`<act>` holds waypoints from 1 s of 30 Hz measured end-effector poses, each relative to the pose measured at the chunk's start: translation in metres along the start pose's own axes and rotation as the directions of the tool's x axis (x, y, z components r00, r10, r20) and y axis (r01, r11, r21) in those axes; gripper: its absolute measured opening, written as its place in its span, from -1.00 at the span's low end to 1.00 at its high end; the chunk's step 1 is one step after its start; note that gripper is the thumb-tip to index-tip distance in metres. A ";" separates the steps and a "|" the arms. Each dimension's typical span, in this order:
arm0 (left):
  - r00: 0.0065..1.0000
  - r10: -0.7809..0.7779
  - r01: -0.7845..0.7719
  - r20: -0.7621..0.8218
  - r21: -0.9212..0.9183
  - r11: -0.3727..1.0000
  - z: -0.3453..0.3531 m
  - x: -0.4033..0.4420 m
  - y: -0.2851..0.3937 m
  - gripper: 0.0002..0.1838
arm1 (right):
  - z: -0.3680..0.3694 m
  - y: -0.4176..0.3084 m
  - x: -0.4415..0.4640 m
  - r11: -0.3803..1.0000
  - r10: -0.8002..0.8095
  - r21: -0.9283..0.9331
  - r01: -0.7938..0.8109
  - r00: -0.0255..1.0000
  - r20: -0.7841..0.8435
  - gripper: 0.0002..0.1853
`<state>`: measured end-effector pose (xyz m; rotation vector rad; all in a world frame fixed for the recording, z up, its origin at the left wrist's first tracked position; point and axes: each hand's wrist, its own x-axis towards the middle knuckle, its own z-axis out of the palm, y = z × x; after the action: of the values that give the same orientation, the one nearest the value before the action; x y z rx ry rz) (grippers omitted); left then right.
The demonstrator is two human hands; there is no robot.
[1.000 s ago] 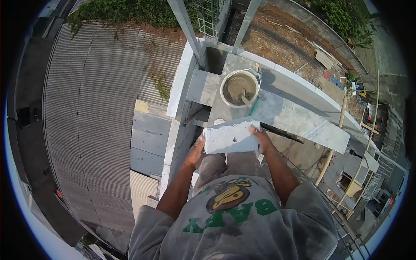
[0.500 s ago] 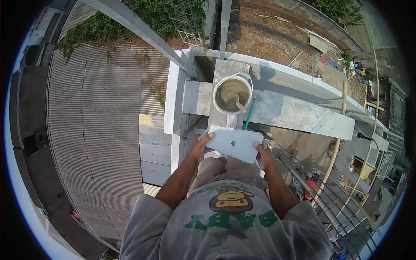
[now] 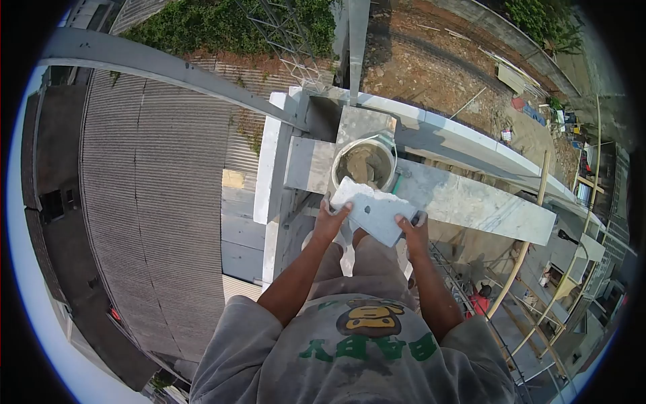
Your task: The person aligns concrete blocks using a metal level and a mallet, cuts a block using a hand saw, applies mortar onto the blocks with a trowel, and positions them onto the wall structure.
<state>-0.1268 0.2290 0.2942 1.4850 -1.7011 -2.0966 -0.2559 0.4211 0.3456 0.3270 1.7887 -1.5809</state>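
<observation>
Block (image 3: 382,219): pale, flat-faced, one dark hole, rough far edge; raised just before the bucket (image 3: 335,167).
Left hand (image 3: 332,219): half-curled, gripping its left end.
Right hand (image 3: 414,231): half-curled, clasping its right end.
Bucket contents (image 3: 359,163): pasty, grey-brown.

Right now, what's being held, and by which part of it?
A pale block, held by its two ends: left hand at one, right hand at the other.
</observation>
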 end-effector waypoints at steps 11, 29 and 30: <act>0.818 0.178 -0.554 0.547 0.666 0.499 0.041 -0.042 0.055 0.16 | 0.046 -0.025 0.036 0.759 -0.129 -0.649 -0.043 0.968 -0.214 0.11; 0.963 0.255 -0.218 0.088 0.811 0.543 0.026 0.046 0.040 -0.05 | 0.156 -0.015 0.090 0.610 -0.217 -0.786 0.095 0.975 -0.051 -0.01; 0.969 0.235 -0.199 0.072 0.792 0.578 0.017 0.044 0.041 -0.01 | 0.158 -0.016 0.088 0.616 -0.170 -0.782 0.094 0.985 -0.016 -0.03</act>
<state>-0.1820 0.2005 0.2973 1.2952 -2.8373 -1.1558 -0.2747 0.2463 0.3017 -0.1715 2.4201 -0.7201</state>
